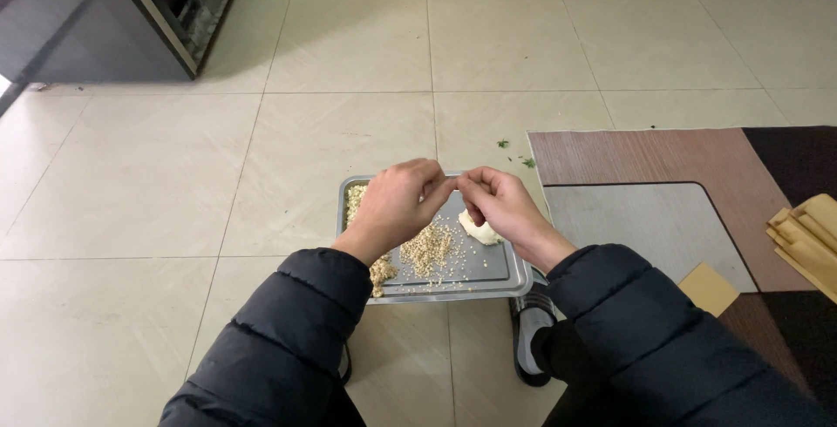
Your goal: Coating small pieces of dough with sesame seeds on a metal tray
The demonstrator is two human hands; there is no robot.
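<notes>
Two hands (453, 192) pinching together, perhaps something tiny, above one tray (488, 283).

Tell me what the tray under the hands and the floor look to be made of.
Tray: likely stainless steel, brushed grey, with a bright gleam on its raised rim. Floor: apparently glazed ceramic tile, cream, with straight grout lines and a soft sheen.

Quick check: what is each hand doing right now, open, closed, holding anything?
Left hand: fingers curled, pinching something too small to identify above the rectangular metal tray.
Right hand: curled, fingertips meeting the left's; contents cannot be told.
</notes>
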